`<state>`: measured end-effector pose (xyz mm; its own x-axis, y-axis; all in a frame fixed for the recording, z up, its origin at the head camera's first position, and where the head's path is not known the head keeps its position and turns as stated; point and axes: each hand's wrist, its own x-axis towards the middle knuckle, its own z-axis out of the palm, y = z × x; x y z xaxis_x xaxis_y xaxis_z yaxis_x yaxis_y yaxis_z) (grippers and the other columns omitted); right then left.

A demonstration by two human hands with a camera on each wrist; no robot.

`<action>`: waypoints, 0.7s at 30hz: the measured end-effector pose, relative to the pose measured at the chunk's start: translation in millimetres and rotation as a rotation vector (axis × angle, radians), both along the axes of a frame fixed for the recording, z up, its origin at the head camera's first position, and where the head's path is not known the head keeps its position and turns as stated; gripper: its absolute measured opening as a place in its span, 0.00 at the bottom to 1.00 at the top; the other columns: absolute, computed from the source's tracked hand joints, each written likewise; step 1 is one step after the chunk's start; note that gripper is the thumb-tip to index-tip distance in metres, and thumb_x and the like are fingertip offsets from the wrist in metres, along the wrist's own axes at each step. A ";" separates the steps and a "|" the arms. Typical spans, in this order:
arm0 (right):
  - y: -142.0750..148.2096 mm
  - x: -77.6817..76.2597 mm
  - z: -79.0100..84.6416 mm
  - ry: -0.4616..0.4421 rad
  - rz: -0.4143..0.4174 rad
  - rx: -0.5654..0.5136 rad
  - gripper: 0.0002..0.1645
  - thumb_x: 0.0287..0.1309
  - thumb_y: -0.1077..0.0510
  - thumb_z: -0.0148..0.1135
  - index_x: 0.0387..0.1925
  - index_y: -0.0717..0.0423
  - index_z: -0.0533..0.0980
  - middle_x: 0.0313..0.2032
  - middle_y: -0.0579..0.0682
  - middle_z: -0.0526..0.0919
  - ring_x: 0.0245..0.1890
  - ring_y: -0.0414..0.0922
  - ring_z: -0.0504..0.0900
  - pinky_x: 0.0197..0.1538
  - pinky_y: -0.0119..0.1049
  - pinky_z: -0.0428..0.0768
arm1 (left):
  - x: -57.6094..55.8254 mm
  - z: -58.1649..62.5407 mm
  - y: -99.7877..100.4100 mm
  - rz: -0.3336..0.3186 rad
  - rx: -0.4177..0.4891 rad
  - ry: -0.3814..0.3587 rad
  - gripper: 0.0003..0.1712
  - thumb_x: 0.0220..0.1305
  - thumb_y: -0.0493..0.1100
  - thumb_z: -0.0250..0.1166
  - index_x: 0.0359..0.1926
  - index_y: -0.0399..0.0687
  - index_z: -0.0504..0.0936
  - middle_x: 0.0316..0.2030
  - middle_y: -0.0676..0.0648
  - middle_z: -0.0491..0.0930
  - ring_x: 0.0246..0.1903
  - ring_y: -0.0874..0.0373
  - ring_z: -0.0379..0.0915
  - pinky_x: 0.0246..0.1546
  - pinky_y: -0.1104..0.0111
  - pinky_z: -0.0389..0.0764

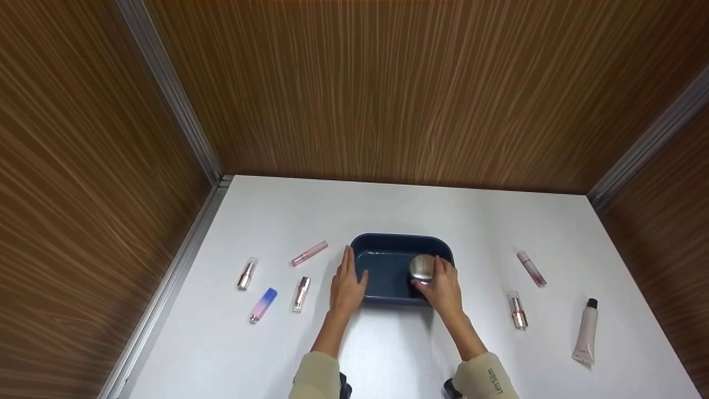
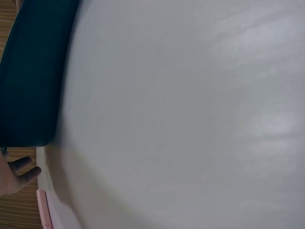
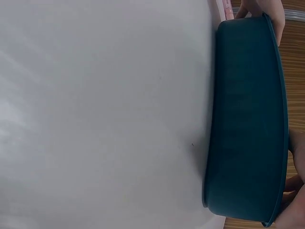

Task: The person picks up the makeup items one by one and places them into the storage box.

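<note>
A dark blue tray (image 1: 382, 277) with raised walls stands on the white table. At its left end, my left hand (image 1: 347, 288) holds the rim, thumb inside and fingers along the outer wall. Inside the right part of the tray, my right hand (image 1: 445, 288) grips a round silver-topped cosmetic container (image 1: 422, 267) between thumb and fingers. The left wrist view shows the tray's near wall (image 2: 38, 71) and part of the left hand (image 2: 9, 179) beside it. In the right wrist view the wall (image 3: 248, 119) hides most of the right hand (image 3: 293, 200) and the container.
Left of the tray lie a pink tube (image 1: 309, 253), a clear-capped lipstick (image 1: 247, 273), a blue-pink lipstick (image 1: 263, 305) and a silvery lipstick (image 1: 301, 294). To the right are a lip gloss (image 1: 532, 269), another lipstick (image 1: 517, 310) and a squeeze tube (image 1: 586, 331). Wood-grain panels (image 1: 376, 94) enclose the table.
</note>
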<state>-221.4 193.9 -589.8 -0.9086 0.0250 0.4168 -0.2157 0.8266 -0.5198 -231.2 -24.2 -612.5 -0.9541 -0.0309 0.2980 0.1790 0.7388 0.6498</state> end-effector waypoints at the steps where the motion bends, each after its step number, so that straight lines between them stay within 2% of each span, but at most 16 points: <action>1: 0.1 0.0 -0.3 0.004 0.002 0.004 0.48 0.33 0.56 0.77 0.53 0.79 0.66 0.47 0.72 0.70 0.49 0.65 0.69 0.49 0.53 0.71 | 0.1 -0.3 0.0 -0.001 0.000 0.004 0.39 0.61 0.44 0.59 0.68 0.36 0.54 0.67 0.41 0.53 0.56 0.45 0.63 0.47 0.55 0.71; 9: 0.9 -0.7 1.5 -0.067 0.011 0.031 0.48 0.36 0.57 0.76 0.55 0.79 0.64 0.50 0.73 0.68 0.52 0.65 0.67 0.53 0.53 0.67 | -0.2 -1.6 -0.1 -0.011 0.006 0.025 0.39 0.61 0.43 0.60 0.68 0.35 0.53 0.67 0.40 0.53 0.57 0.46 0.62 0.48 0.54 0.70; 15: 3.3 -0.6 1.4 -0.012 0.005 0.032 0.46 0.35 0.58 0.76 0.53 0.80 0.65 0.49 0.73 0.69 0.50 0.66 0.68 0.50 0.54 0.69 | 0.1 -0.5 -0.1 -0.008 0.001 0.027 0.39 0.61 0.43 0.60 0.68 0.35 0.54 0.67 0.40 0.53 0.57 0.46 0.62 0.47 0.55 0.70; 21: 5.0 0.2 4.1 -0.028 0.011 0.006 0.46 0.37 0.57 0.75 0.54 0.80 0.65 0.50 0.74 0.69 0.51 0.67 0.67 0.50 0.55 0.69 | 0.4 0.1 -0.3 -0.008 -0.002 0.018 0.39 0.61 0.44 0.59 0.68 0.35 0.54 0.67 0.40 0.53 0.58 0.46 0.62 0.47 0.55 0.70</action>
